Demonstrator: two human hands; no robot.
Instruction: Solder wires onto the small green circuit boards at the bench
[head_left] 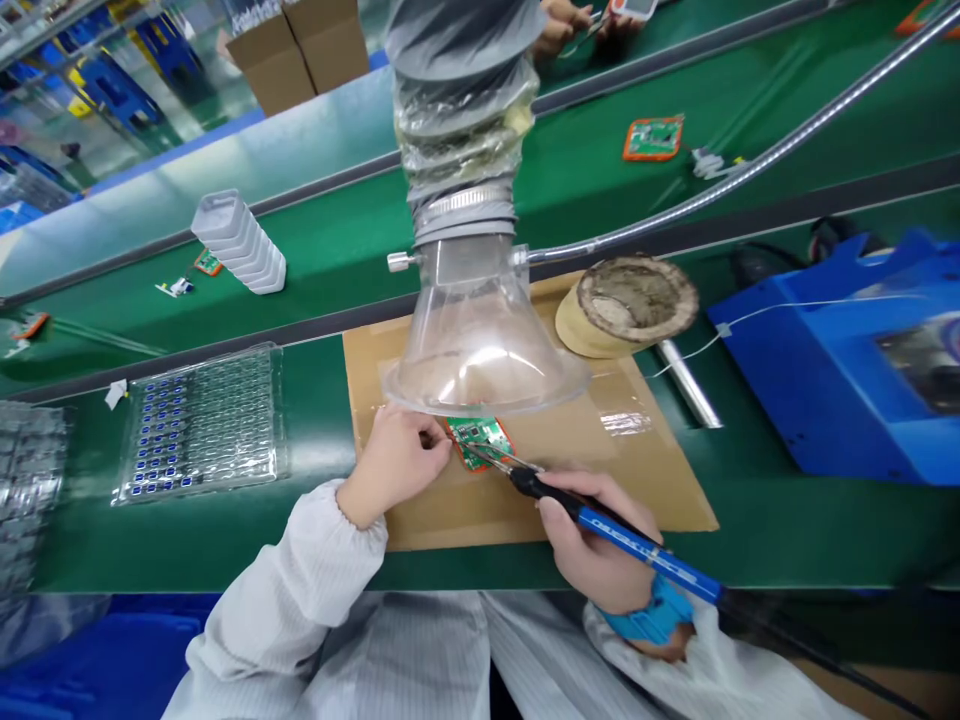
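A small green circuit board (480,440) with an orange edge lies on the brown cardboard sheet (427,520), under the clear fume hood (487,350). My right hand (600,545) grips a blue and black soldering iron (637,545) like a pen. Slim metal prongs at the iron's front reach over the board; whether they touch it I cannot tell. My left hand (401,460) is at the board's left edge, thumb and forefinger pinched together. What sits between those fingertips is too small to make out.
Left stands a clear plastic tray (202,425) with rows of small blue parts. A ring-shaped pot (628,305) and a blue machine (855,350) are at right. White stacked cups (238,242) and another board (654,138) lie beyond. Another person's hands (562,22) show at the top.
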